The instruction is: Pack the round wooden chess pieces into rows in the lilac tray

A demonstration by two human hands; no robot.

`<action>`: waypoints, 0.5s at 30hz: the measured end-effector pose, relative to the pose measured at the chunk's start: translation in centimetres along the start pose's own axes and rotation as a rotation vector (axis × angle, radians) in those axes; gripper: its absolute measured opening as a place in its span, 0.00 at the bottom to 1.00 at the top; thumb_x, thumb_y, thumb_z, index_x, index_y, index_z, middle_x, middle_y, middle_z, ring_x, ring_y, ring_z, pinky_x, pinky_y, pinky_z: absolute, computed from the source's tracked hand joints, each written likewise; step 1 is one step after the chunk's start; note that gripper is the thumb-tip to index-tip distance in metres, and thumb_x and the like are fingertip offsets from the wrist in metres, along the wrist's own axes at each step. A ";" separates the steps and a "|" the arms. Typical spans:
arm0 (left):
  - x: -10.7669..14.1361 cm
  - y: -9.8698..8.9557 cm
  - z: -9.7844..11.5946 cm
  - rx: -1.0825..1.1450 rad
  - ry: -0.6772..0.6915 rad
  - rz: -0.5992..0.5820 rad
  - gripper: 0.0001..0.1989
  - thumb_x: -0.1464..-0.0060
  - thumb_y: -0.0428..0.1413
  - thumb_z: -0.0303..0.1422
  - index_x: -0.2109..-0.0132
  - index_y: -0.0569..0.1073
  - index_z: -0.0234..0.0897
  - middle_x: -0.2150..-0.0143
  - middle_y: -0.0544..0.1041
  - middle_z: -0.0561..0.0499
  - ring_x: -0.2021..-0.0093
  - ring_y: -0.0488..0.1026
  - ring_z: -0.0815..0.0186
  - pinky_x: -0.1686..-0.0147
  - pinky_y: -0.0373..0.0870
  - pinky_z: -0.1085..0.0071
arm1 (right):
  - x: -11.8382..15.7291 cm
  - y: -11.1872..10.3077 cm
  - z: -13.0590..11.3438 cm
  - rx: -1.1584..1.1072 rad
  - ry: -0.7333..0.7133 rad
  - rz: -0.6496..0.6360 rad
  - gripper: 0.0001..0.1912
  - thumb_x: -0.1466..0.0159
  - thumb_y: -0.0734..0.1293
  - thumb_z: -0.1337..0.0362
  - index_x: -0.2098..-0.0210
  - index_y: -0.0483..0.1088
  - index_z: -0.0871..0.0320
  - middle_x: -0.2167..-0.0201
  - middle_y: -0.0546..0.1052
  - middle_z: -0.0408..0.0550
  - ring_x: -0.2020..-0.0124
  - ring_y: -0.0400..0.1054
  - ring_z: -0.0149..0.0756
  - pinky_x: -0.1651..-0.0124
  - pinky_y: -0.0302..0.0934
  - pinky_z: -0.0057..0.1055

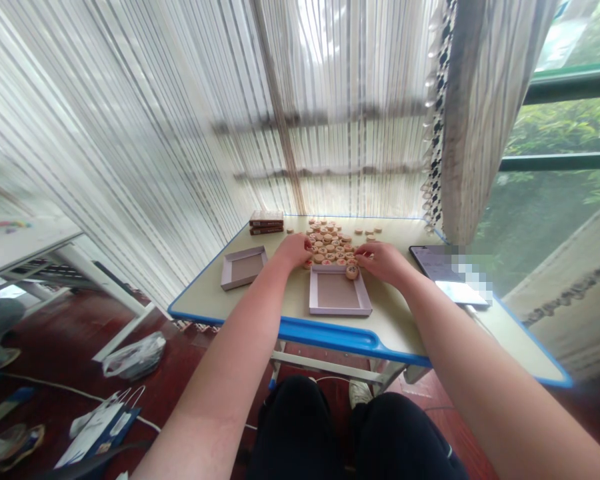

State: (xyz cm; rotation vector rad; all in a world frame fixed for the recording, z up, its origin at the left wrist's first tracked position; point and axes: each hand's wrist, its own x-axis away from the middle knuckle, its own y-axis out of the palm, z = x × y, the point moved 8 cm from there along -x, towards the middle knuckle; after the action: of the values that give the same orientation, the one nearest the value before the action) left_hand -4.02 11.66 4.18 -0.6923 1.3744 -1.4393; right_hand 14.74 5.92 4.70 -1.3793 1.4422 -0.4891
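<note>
Pale blue-edged table (205,293); on it wooden discs (330,247), open trays (339,293), dark boxes (267,223), flat device (433,261).

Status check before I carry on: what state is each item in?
Near tray: open side up, round piece at its far right corner.
Left tray: open side up, set askew.
Wooden discs: loose, heaped, a few scattered apart.
Dark boxes: two, stacked; open or closed unclear.
Left hand: at the heap's left edge, grip unclear.
Right hand: at its right edge, grip unclear.
Plastic bag: crumpled, on floor.
</note>
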 end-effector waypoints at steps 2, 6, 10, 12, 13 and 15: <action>0.0 -0.3 0.2 -0.019 0.010 0.044 0.10 0.55 0.52 0.26 0.64 0.76 0.36 0.64 0.77 0.48 0.61 0.71 0.65 0.59 0.67 0.72 | 0.0 0.0 0.1 -0.002 0.001 -0.003 0.11 0.43 0.62 0.63 0.66 0.75 0.57 0.65 0.76 0.48 0.65 0.68 0.35 0.63 0.58 0.28; 0.1 -0.4 0.4 -0.019 0.036 0.049 0.10 0.55 0.51 0.25 0.66 0.76 0.36 0.65 0.77 0.49 0.61 0.71 0.66 0.58 0.67 0.72 | 0.0 0.0 0.4 -0.016 0.017 -0.002 0.12 0.43 0.62 0.63 0.65 0.75 0.57 0.64 0.76 0.47 0.64 0.68 0.35 0.62 0.58 0.27; -0.1 -0.3 -0.5 -0.003 -0.016 0.019 0.11 0.55 0.51 0.26 0.65 0.77 0.38 0.65 0.77 0.50 0.61 0.72 0.65 0.57 0.67 0.72 | -0.1 0.1 0.5 -0.006 0.002 -0.001 0.12 0.43 0.62 0.63 0.65 0.75 0.56 0.66 0.77 0.47 0.65 0.68 0.35 0.63 0.58 0.27; -0.2 -0.4 -0.6 -0.009 -0.034 0.058 0.14 0.53 0.48 0.26 0.63 0.77 0.38 0.62 0.77 0.49 0.58 0.72 0.64 0.54 0.66 0.71 | -0.2 0.3 0.5 0.005 -0.005 -0.005 0.11 0.43 0.61 0.63 0.66 0.75 0.56 0.66 0.77 0.47 0.66 0.68 0.35 0.64 0.58 0.27; -0.3 -0.5 -0.4 -0.006 -0.023 0.093 0.15 0.51 0.47 0.26 0.60 0.76 0.38 0.59 0.76 0.48 0.56 0.71 0.64 0.52 0.65 0.70 | -0.2 0.4 0.6 0.010 -0.004 -0.009 0.11 0.43 0.62 0.62 0.66 0.75 0.56 0.66 0.77 0.47 0.66 0.68 0.35 0.64 0.58 0.27; -0.5 -0.6 0.8 0.008 0.042 0.140 0.18 0.48 0.45 0.27 0.53 0.74 0.39 0.51 0.73 0.49 0.50 0.68 0.65 0.48 0.62 0.71 | -0.2 0.5 0.7 0.016 0.005 -0.011 0.11 0.43 0.62 0.62 0.66 0.75 0.55 0.66 0.77 0.46 0.67 0.68 0.35 0.65 0.58 0.27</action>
State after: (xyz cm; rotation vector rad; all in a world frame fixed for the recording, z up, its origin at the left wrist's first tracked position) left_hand -3.31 11.69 4.97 -0.5524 1.4206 -1.3544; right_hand 15.00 6.51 4.11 -1.3746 1.4327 -0.5107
